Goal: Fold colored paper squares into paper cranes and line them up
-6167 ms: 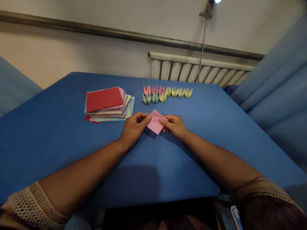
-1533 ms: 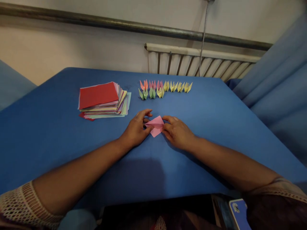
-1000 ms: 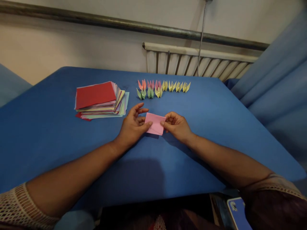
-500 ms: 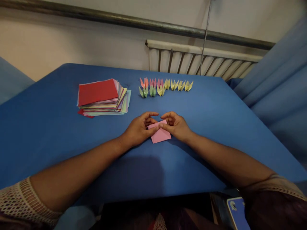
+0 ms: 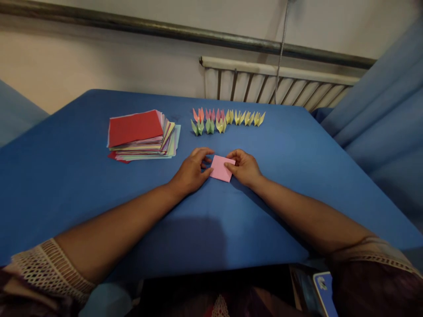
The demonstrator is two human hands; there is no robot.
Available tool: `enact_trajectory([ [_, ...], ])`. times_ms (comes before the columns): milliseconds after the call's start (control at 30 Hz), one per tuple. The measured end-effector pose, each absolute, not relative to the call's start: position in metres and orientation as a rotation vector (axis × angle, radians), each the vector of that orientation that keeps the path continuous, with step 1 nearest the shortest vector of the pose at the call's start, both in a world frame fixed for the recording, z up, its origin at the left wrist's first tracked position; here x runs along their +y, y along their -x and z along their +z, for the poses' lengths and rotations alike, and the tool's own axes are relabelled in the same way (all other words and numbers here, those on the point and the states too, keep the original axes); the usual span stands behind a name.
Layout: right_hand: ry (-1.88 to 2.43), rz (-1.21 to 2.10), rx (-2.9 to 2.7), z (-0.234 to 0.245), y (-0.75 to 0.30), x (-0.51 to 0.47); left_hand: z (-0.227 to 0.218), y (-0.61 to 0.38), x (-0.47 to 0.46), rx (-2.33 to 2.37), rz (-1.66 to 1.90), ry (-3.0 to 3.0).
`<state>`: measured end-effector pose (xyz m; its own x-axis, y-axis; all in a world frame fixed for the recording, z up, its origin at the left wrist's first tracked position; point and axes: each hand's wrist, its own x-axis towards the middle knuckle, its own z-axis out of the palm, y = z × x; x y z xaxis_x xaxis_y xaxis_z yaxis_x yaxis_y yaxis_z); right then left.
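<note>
A small square of folded pink paper [image 5: 220,169] is tilted slightly between my hands, above the front middle of the blue table. My right hand [image 5: 246,167] pinches its right edge, thumb on top and fingers behind. On the other side, my left hand [image 5: 192,171] is curved with its fingers apart, and its thumb tip meets the paper's lower left edge. Beyond the hands stand several small folded paper figures with pointed tips: orange and pink ones [image 5: 210,115], yellow ones [image 5: 244,117] and green ones [image 5: 204,127].
A thick stack of coloured paper sheets [image 5: 137,130], red on top, lies at the left on the blue tabletop [image 5: 284,154]. A radiator [image 5: 264,79] and a pipe [image 5: 165,28] run along the wall behind. Blue curtain [image 5: 380,97] hangs at the right. A phone-like object [image 5: 324,290] is below the table edge.
The pink paper has turned and moved slightly away from me. My left thumb has slid from its top face to its left edge, while my right hand keeps its pinch.
</note>
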<state>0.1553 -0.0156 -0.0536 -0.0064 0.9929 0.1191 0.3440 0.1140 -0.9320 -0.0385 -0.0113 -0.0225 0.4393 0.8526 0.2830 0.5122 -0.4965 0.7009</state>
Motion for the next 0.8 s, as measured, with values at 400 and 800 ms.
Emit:
enact_trajectory([
  [400,1.143,0.657,-2.173,-0.037,-0.191,-0.014,-0.017,0.048,-0.011,0.869,0.482,-2.699],
  [800,0.891,0.715,-2.240,-0.040,-0.193,-0.013,-0.019,0.049,-0.010,0.831,0.547,-2.661],
])
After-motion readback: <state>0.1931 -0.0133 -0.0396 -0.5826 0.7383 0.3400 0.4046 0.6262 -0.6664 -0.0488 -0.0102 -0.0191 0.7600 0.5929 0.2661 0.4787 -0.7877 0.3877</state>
